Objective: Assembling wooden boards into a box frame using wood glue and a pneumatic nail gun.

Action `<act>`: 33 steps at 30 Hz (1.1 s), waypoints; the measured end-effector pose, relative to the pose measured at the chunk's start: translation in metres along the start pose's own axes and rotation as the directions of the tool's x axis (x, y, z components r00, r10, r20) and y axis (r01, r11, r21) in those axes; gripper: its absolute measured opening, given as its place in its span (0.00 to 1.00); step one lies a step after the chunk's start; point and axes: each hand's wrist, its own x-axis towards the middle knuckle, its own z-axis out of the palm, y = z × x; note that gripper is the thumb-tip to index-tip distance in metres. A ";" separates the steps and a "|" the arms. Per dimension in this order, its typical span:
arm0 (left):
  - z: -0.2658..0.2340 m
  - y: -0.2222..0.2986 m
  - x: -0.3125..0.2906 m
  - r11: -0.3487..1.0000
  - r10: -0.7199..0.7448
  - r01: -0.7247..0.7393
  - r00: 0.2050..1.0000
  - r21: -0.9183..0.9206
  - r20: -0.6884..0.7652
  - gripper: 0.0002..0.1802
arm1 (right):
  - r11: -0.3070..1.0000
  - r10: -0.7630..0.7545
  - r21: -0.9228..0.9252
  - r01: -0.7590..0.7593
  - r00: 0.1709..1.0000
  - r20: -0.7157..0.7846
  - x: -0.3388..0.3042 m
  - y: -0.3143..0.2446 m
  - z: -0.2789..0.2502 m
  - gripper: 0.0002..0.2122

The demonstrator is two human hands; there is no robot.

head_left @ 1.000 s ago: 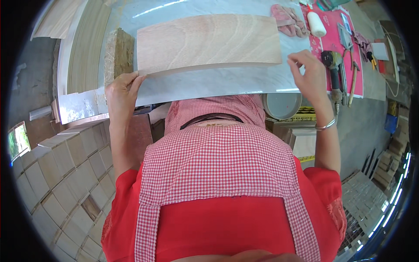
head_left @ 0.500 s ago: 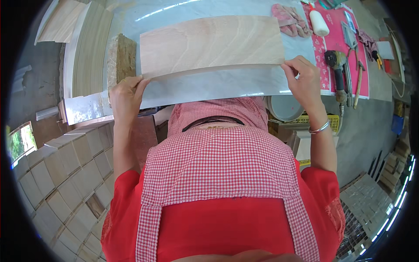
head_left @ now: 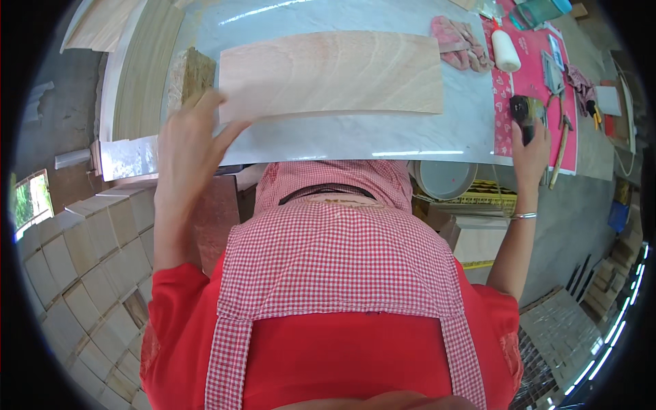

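A thin, pale rectangular wood board (head_left: pixel 331 72) lies flat across the table. My left hand (head_left: pixel 188 140), slightly blurred, hovers near the board's left end with its thumb and fingers apart and nothing held. On the right, my right hand (head_left: pixel 531 154) is closed round the dark handle of an air nail gun (head_left: pixel 521 108), which rests on a pink sheet (head_left: pixel 501 133). My fingers and palm hide much of the tool's body. Beside my left fingertips stands a rough chipboard block (head_left: pixel 193 72).
A tall stack of thin boards (head_left: pixel 145 82) stands at the table's left. Pink cloth (head_left: pixel 459 44), a white bottle (head_left: pixel 506 51), a teal bottle (head_left: pixel 540 12) and pliers-like tools (head_left: pixel 553 74) lie at the right. Stacked wooden boxes (head_left: pixel 89 256) fill the lower left.
Both hands have let go of the board's near corners. My right hand has moved right onto the nail gun, and my left hand has opened slightly away from the board.
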 end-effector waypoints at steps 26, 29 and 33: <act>0.072 0.150 0.105 0.926 0.331 -0.313 0.942 0.212 -0.053 0.39 | 0.806 0.131 0.452 -0.384 0.859 0.495 0.005 -0.104 -0.119 0.15; 0.071 0.135 0.116 0.899 0.432 -0.431 0.902 -0.075 0.002 0.39 | 0.793 0.018 0.524 -0.311 0.872 0.489 0.004 -0.126 -0.126 0.14; 0.080 0.124 0.128 0.833 0.511 -0.482 0.859 -0.272 0.042 0.40 | 0.815 -0.006 0.499 -0.296 0.856 0.517 0.004 -0.139 -0.127 0.13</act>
